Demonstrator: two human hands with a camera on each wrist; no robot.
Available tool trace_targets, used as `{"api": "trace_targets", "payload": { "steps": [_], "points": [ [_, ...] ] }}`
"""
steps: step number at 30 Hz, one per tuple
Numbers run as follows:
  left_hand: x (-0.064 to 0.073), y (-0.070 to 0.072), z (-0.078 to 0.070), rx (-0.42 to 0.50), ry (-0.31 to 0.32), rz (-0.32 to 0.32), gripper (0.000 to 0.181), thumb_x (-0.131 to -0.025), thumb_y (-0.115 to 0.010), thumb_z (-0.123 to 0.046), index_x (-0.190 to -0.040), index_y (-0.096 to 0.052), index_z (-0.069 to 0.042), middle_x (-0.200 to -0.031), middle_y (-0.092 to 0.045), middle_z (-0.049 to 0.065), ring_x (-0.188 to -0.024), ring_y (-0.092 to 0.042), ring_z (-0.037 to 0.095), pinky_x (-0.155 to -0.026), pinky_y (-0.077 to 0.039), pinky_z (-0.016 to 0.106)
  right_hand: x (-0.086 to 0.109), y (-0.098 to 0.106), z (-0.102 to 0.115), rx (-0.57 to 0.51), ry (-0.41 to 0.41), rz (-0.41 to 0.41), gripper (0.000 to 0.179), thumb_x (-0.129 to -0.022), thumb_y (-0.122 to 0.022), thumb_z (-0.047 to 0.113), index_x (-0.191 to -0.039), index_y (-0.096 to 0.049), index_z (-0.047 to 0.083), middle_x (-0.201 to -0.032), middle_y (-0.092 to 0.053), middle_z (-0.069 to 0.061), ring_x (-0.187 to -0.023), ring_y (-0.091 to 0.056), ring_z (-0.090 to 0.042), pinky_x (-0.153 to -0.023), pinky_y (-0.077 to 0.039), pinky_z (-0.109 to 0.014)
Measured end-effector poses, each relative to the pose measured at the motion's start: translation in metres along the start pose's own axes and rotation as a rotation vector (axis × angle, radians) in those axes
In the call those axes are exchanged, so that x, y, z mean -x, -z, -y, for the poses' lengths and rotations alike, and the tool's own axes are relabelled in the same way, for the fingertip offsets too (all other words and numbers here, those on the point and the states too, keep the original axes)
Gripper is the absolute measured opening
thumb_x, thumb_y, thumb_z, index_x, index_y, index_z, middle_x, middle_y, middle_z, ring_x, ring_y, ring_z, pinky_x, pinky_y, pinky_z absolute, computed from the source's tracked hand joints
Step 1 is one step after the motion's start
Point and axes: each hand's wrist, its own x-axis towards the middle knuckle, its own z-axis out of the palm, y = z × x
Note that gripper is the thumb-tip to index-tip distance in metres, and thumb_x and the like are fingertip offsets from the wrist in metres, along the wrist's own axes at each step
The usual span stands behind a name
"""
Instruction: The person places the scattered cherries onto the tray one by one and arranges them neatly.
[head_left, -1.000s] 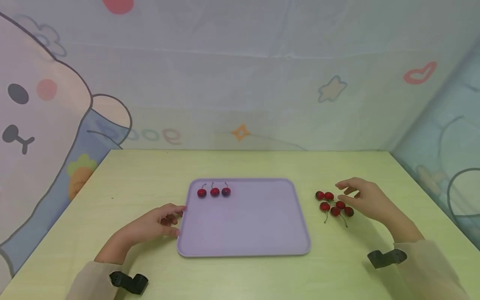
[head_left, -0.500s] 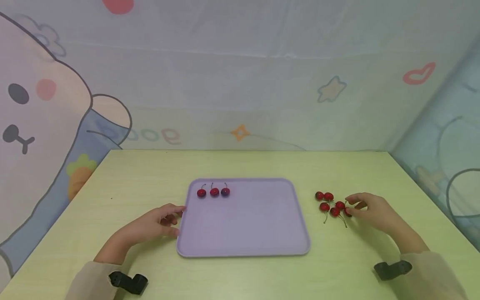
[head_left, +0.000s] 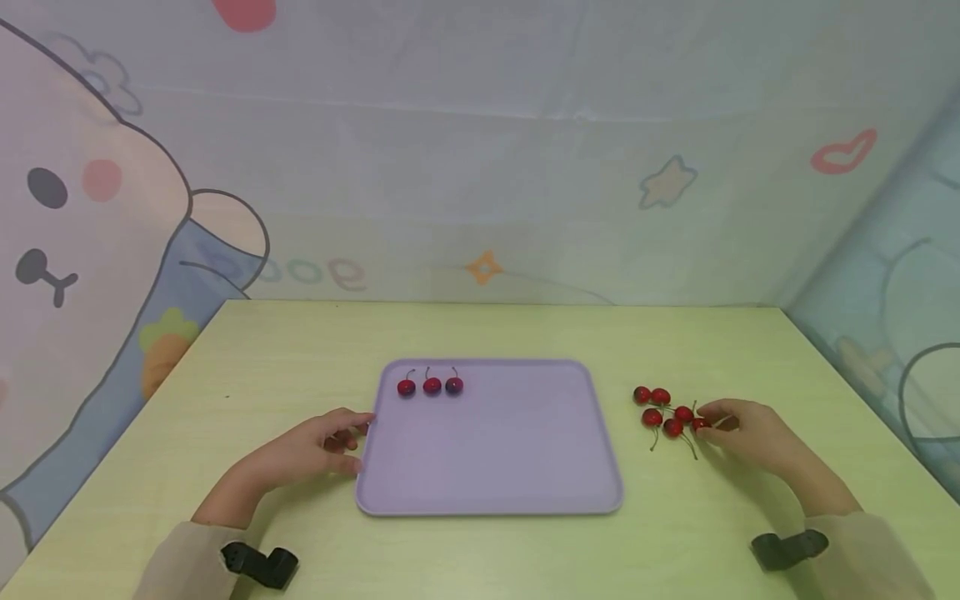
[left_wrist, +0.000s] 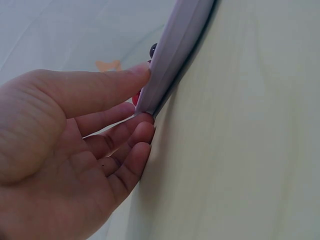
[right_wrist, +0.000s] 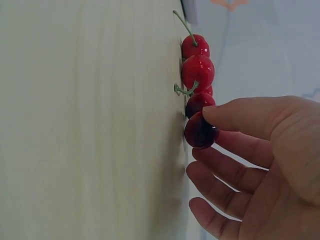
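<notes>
My right hand (head_left: 753, 433) pinches a dark red cherry (right_wrist: 199, 132) between thumb and index finger, at the right end of a small pile of cherries (head_left: 652, 417). That cherry is still low, beside the others; its other fingers are loosely bent below in the right wrist view. My left hand (head_left: 307, 450) rests at the left side of a lilac tray (head_left: 495, 450), thumb and fingertips touching its rim (left_wrist: 172, 55). Three cherries (head_left: 432, 386) lie in a row at the tray's upper left, stems pointing away from me.
A pale yellow-green table (head_left: 510, 554) carries the tray and the pile. Behind it hangs a cloth backdrop (head_left: 525, 183) with printed cartoon shapes. Black wrist cameras sit on both sleeves.
My right hand has come down and toward me onto the rightmost cherry, and its thumb and index finger have closed on it. The left hand stays at the tray's edge.
</notes>
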Motion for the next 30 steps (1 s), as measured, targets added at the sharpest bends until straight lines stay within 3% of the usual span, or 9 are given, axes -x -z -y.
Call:
{"api": "trace_targets", "payload": {
  "steps": [11,17,30],
  "points": [
    [-0.001,0.000,0.000,-0.009,0.014,-0.006,0.068,-0.085,-0.074,-0.016,-0.140,-0.043,0.006,-0.125,-0.052,0.018,-0.105,-0.050,0.026,-0.089,-0.047,0.035,0.000,-0.001,-0.002,0.018,0.001,0.014,0.034,-0.091,-0.066,0.022,-0.112,-0.064,-0.006,-0.098,-0.067,-0.012,-0.090,-0.063,-0.028,-0.074,-0.049,-0.039],
    [-0.001,0.000,-0.001,0.000,0.010,-0.005,0.068,-0.084,-0.074,-0.016,-0.140,-0.042,0.007,-0.124,-0.052,0.018,-0.105,-0.050,0.027,-0.087,-0.047,0.031,0.002,0.001,-0.001,0.044,0.015,-0.028,0.032,-0.091,-0.066,0.021,-0.109,-0.065,-0.005,-0.095,-0.067,-0.011,-0.086,-0.063,-0.027,-0.071,-0.048,-0.038],
    [0.000,0.000,0.000,0.002,0.012,-0.007,0.069,-0.084,-0.075,-0.015,-0.140,-0.043,0.006,-0.124,-0.052,0.018,-0.105,-0.050,0.027,-0.086,-0.048,0.029,-0.011,0.029,0.025,0.070,0.123,-0.111,0.031,-0.095,-0.062,0.022,-0.112,-0.065,-0.003,-0.103,-0.066,-0.015,-0.091,-0.061,-0.029,-0.069,-0.049,-0.037]
  ]
}}
